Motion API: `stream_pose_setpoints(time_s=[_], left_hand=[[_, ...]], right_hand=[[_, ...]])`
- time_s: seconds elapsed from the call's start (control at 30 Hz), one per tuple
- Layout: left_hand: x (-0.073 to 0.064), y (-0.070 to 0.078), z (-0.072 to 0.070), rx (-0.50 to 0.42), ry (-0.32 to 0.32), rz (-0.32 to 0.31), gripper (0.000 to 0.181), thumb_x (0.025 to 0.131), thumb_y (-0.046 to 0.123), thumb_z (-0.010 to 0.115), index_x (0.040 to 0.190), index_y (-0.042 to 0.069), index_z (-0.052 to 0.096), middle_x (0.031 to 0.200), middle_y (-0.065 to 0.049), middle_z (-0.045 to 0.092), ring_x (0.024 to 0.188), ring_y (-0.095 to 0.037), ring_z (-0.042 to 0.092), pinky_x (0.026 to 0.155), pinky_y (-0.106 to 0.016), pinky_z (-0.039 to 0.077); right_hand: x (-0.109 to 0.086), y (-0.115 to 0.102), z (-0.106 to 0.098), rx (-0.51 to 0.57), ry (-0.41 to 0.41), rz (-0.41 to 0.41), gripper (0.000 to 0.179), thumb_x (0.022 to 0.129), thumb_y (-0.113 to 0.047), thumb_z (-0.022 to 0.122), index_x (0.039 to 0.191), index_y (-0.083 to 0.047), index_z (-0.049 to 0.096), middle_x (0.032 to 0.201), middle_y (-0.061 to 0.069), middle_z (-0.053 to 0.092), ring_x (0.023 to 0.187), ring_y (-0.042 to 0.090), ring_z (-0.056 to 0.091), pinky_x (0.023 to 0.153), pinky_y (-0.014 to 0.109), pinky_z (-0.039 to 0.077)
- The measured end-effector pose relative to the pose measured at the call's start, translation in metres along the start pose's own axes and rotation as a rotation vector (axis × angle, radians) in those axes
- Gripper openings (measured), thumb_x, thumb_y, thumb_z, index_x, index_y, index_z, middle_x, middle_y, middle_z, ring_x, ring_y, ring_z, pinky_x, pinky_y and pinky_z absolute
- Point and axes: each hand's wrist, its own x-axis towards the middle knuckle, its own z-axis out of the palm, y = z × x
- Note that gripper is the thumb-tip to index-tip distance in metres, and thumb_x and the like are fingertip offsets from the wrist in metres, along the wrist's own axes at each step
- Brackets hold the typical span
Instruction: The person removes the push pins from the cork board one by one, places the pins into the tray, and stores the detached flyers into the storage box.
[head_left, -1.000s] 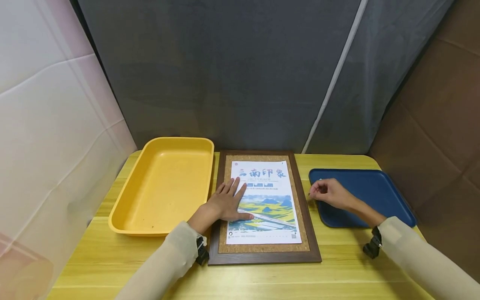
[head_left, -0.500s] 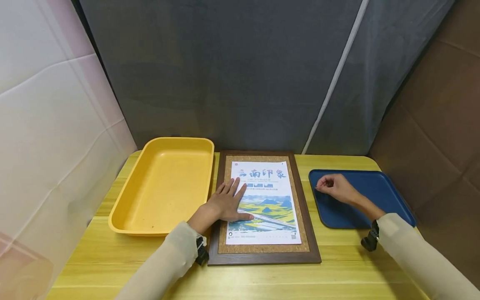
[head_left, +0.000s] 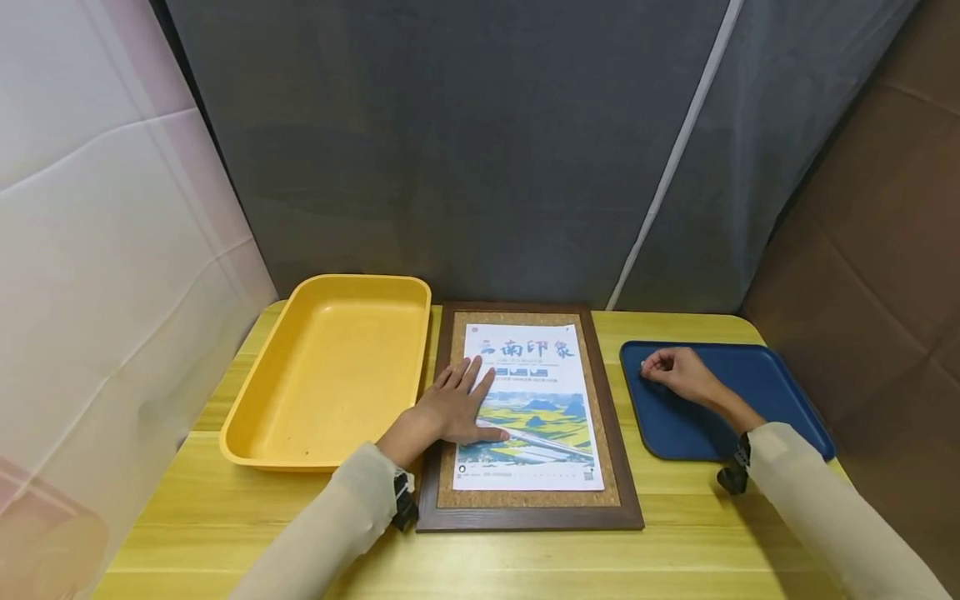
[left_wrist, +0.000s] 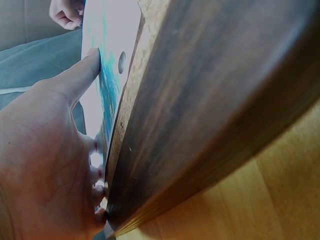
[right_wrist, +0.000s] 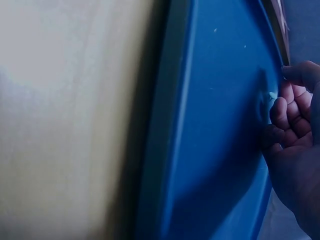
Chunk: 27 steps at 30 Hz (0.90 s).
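My left hand (head_left: 455,410) lies flat with spread fingers on a printed poster (head_left: 536,479), pressing it to a cork board (head_left: 525,500) in a dark brown frame (head_left: 528,518). A round tack head (left_wrist: 121,62) shows near the poster's lower edge in the left wrist view. My right hand (head_left: 682,377) is over the left part of a blue tray (head_left: 742,408), fingers curled and tips together. A tiny dark thing, apparently a thumbtack (right_wrist: 284,70), is at its fingertips, mostly hidden. Close to the curled fingers is a small pale piece (right_wrist: 272,95).
A deep yellow tray (head_left: 315,392) stands left of the board, with a dark speck inside. Tiny pale bits dot the blue tray. Grey cloth (head_left: 450,167) hangs behind the wooden table (head_left: 570,567); white and brown sheets flank it.
The right hand has moved right, from the blue tray's left edge to farther over the tray. The left hand stays on the poster; the view shifts slightly.
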Motion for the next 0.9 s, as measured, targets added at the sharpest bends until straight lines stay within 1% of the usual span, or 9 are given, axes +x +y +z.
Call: stream_pose_setpoints(time_s=[0.17,0.3,0.47,0.73,0.9], left_hand=[[0.0003,-0.0002,-0.0003,0.005,0.002,0.002,0.112,0.094,0.081,0.052,0.172,0.015,0.007,0.179,-0.013,-0.003,0.165,-0.033,-0.002,0.132,-0.055,0.004],[-0.0002,0.0000,-0.0008,0.004,0.005,0.003,0.112,0.093,0.080,0.053,0.172,0.015,0.009,0.179,-0.014,-0.002,0.165,-0.034,0.000,0.132,-0.055,0.005],[-0.0004,-0.0002,-0.0012,0.002,0.005,0.008,0.111,0.094,0.080,0.053,0.172,0.013,0.010,0.178,-0.015,0.000,0.165,-0.034,0.002,0.132,-0.055,0.007],[-0.0008,0.0002,-0.0014,0.007,-0.001,0.005,0.112,0.094,0.080,0.052,0.172,0.014,0.009,0.178,-0.014,-0.001,0.165,-0.034,0.001,0.132,-0.055,0.006],[-0.0006,-0.0001,-0.0013,0.013,-0.003,0.003,0.112,0.094,0.081,0.051,0.172,0.015,0.006,0.178,-0.013,-0.003,0.165,-0.033,-0.001,0.132,-0.055,0.004]], right_hand=[[0.0025,0.0038,-0.0002,-0.006,-0.009,0.009,0.006,0.097,-0.004,0.073,0.095,0.001,0.075,0.090,0.008,0.073,0.075,0.008,0.061,0.069,0.023,0.051],[0.0053,0.0056,-0.0011,-0.025,-0.013,0.005,0.006,0.097,-0.004,0.073,0.093,0.000,0.076,0.088,0.006,0.073,0.075,0.008,0.061,0.069,0.023,0.051],[0.0066,0.0066,-0.0026,-0.042,-0.030,0.023,0.005,0.096,-0.003,0.072,0.093,0.000,0.076,0.086,0.005,0.073,0.075,0.009,0.061,0.070,0.023,0.051],[0.0080,0.0053,-0.0027,-0.063,-0.035,0.014,0.005,0.095,-0.003,0.072,0.092,0.000,0.076,0.085,0.003,0.073,0.075,0.010,0.062,0.070,0.022,0.051],[0.0074,0.0060,-0.0025,-0.067,-0.029,0.016,0.006,0.095,-0.003,0.071,0.093,-0.001,0.076,0.086,0.005,0.073,0.076,0.010,0.062,0.071,0.023,0.051]])
